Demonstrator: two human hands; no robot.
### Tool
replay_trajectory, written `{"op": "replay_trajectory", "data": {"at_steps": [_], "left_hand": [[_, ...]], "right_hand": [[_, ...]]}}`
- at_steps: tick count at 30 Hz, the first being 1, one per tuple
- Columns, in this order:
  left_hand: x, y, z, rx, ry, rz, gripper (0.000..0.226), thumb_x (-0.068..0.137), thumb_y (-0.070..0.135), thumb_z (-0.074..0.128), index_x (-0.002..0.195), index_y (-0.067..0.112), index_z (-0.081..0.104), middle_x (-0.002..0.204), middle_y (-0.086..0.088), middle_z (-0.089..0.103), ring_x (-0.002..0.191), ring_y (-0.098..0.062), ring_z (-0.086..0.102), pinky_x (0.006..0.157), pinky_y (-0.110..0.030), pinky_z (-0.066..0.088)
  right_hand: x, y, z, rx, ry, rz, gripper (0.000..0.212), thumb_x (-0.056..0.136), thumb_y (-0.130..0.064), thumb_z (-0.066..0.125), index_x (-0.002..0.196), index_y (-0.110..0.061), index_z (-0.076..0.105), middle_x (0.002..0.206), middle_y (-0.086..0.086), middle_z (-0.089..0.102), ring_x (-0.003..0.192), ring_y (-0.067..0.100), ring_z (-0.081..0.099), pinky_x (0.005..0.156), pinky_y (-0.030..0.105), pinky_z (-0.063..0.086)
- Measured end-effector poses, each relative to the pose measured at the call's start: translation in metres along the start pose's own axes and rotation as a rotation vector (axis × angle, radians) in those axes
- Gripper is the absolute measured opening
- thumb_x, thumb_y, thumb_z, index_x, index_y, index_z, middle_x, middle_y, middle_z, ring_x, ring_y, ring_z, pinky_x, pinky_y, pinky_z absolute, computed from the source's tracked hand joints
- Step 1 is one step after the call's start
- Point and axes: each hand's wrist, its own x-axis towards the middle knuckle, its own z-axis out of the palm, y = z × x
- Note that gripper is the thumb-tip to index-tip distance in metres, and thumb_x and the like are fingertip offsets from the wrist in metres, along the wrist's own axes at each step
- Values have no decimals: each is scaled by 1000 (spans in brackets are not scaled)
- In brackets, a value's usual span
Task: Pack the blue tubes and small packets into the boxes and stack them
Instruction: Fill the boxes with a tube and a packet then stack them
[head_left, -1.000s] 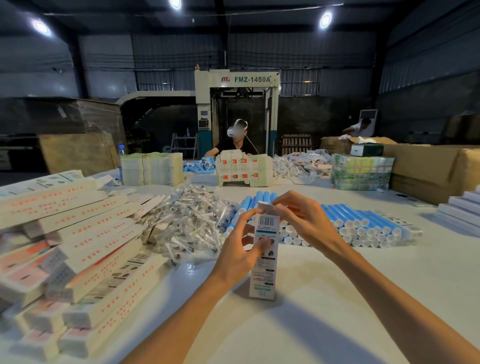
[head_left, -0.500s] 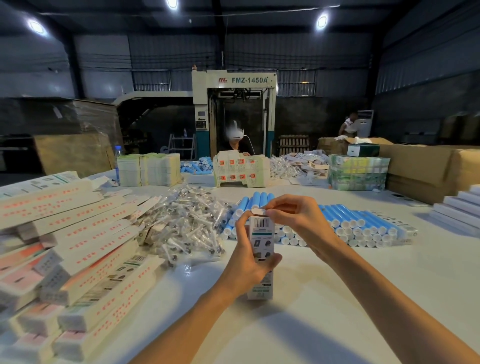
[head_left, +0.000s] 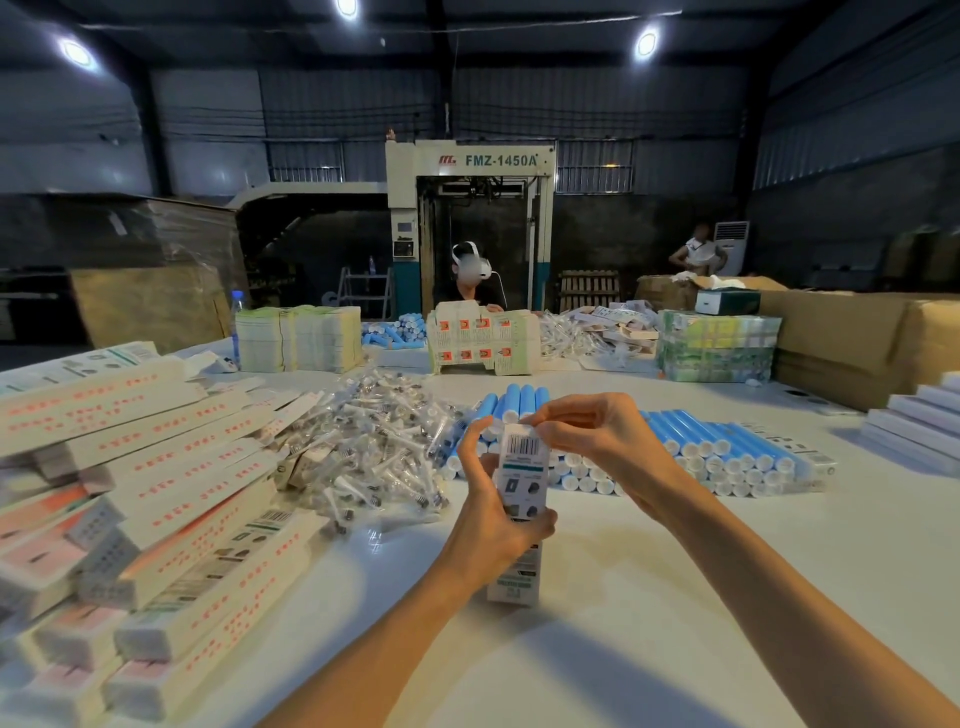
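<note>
The box (head_left: 521, 470) stands upright on the white table (head_left: 701, 597), near the middle, with bare tabletop in front of it and to its right as far as the frame's lower and right edges. To the left the room is tight: a sloping stack of packed boxes (head_left: 156, 499) fills that side and runs out of the left edge. The heap of clear packets (head_left: 374, 447) lies just behind and left of the box, and the rows of blue tubes (head_left: 727, 452) lie behind it, their middle hidden by the hands. A pile of white cartons (head_left: 919, 421) is cut off at the right edge. The print on the box is too small to read, and what it contains is out of sight. The left hand (head_left: 483, 530) wraps round the box's middle, fingers and thumb curled on it, forearm reaching up from the lower edge. The right hand (head_left: 602, 441) arches over the top, its fingertips (head_left: 537, 423) pinching the end flap.
</note>
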Motion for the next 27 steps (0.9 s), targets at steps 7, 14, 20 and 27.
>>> {"op": "replay_trajectory", "data": {"at_steps": [7, 14, 20, 27], "left_hand": [[0, 1, -2, 22, -23, 19, 110, 84, 4, 82, 156, 52, 14, 135, 9, 53, 115, -13, 65, 89, -48, 65], [2, 3, 0, 24, 8, 43, 102, 82, -5, 81, 145, 51, 25, 142, 1, 50, 119, -15, 65, 91, -30, 60], [1, 2, -1, 10, 35, 14, 98, 81, -6, 81, 137, 56, 30, 125, -6, 58, 101, -20, 71, 85, -42, 65], [4, 0, -5, -145, 141, -61, 90, 81, -3, 79, 140, 49, 35, 117, 9, 68, 100, -19, 73, 74, -35, 64]], "right_hand": [[-2, 0, 3, -105, 20, -44, 13, 95, -16, 70, 97, -23, 81, 105, -9, 80, 104, 5, 72, 75, 22, 60], [-20, 23, 23, 17, 143, -157, 20, 96, -11, 73, 116, -13, 76, 119, -5, 77, 114, 13, 71, 97, 36, 58], [-20, 28, 33, -63, 164, -201, 23, 95, -5, 73, 118, -8, 73, 125, -5, 74, 119, 6, 67, 100, 33, 57], [-39, 45, 58, 129, 115, 26, 48, 106, -31, 58, 151, -40, 46, 145, -13, 57, 123, 4, 64, 95, 29, 58]]}}
